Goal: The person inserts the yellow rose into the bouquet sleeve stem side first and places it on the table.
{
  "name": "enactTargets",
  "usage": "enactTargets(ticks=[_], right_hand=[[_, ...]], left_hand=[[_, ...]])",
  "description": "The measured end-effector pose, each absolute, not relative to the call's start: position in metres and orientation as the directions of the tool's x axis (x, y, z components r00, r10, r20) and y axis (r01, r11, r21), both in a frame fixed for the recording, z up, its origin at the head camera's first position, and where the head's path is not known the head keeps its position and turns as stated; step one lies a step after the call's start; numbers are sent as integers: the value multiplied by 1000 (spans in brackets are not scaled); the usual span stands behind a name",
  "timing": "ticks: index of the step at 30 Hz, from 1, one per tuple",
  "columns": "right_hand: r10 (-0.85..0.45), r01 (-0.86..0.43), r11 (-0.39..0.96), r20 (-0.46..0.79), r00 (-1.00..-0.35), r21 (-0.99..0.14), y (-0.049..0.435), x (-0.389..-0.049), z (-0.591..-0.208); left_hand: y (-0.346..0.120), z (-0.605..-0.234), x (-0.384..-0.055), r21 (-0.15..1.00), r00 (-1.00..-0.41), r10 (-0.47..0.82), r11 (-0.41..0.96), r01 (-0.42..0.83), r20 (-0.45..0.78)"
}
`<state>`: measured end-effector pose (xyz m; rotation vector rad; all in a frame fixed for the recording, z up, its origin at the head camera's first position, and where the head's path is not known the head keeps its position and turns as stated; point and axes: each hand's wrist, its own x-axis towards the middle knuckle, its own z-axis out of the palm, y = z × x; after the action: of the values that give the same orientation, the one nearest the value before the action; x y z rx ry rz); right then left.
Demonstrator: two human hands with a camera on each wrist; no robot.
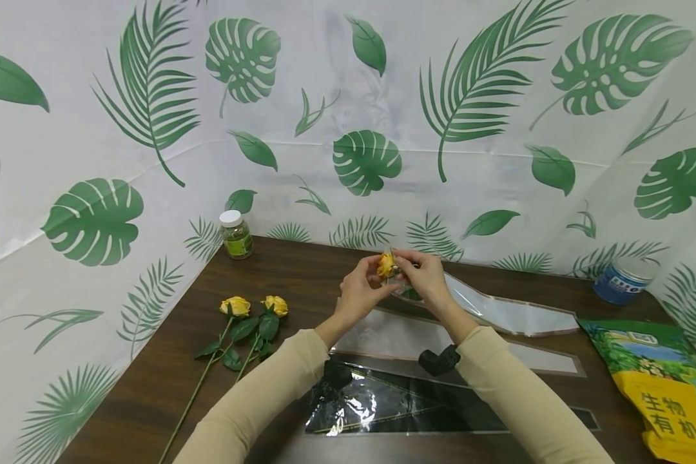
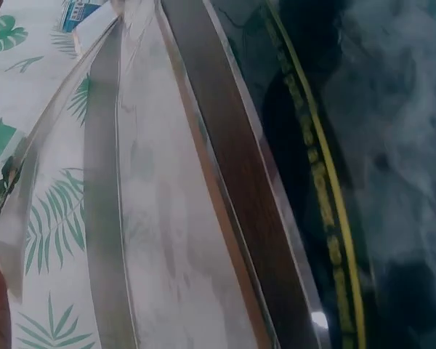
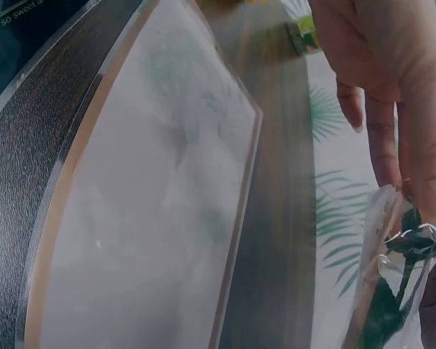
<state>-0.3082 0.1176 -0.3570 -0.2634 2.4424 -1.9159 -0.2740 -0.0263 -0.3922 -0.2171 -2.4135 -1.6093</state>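
Both forearms reach forward over the surface (image 1: 127,406), wrists bent inward so the hands meet at a rose (image 1: 386,265). From the bloom, the left hand (image 1: 359,290) sits at 8 o'clock and the right hand (image 1: 428,278) between 3 and 4, both raised above the surface.

The rose is yellow, with ruffled petals; its dark green leaf and stem show through a clear wrapper (image 1: 513,312), which runs off between 3 and 4 o'clock. The bloom stands at the wrapper's end, between the hands.

The left hand's fingers and thumb curve round the rose, close together. The right hand's thumb and fingers come together, pinching the wrapper beside the bloom; its exact contact is partly hidden.

Two other roses (image 1: 236,307) lie between 8 and 9 o'clock; a black wrapper (image 1: 383,403) lies at 6.
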Motion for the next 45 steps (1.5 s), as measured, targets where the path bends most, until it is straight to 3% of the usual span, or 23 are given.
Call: enactTargets(ticks=[4, 6, 11, 14, 17, 21, 29, 39, 45], right_hand=[[-170, -162, 287, 116, -979, -944, 118, -307, -358], [-164, -255, 360, 208, -964, -897, 122, -307, -360], [-223, -516, 626, 500, -837, -585, 153, -308, -372], [-335, -554, 722, 492, -804, -414, 176, -303, -383], [-413, -540, 776, 385, -825, -326, 193, -297, -392], [-432, -508, 805, 285, -856, -307, 204, -294, -399], [-436, -527, 783, 314, -843, -329, 204, -296, -400], [-469, -497, 739, 183, -864, -454, 212, -299, -401], [-486, -520, 711, 203, -850, -474, 219, -300, -404]], left_hand=[[-23, -394, -276, 882, -949, -68, 395, 257, 307], [-21, -395, -278, 889, -942, -110, 381, 255, 317], [-19, -394, -280, 897, -925, -170, 354, 265, 341], [-20, -393, -280, 898, -923, -189, 360, 254, 337], [-21, -393, -280, 895, -922, -196, 372, 247, 335], [-23, -393, -281, 885, -925, -158, 381, 266, 346], [-28, -393, -279, 847, -929, -77, 443, 294, 362], [-32, -393, -279, 868, -954, -63, 436, 237, 292], [-32, -391, -279, 860, -966, -50, 469, 202, 255]])
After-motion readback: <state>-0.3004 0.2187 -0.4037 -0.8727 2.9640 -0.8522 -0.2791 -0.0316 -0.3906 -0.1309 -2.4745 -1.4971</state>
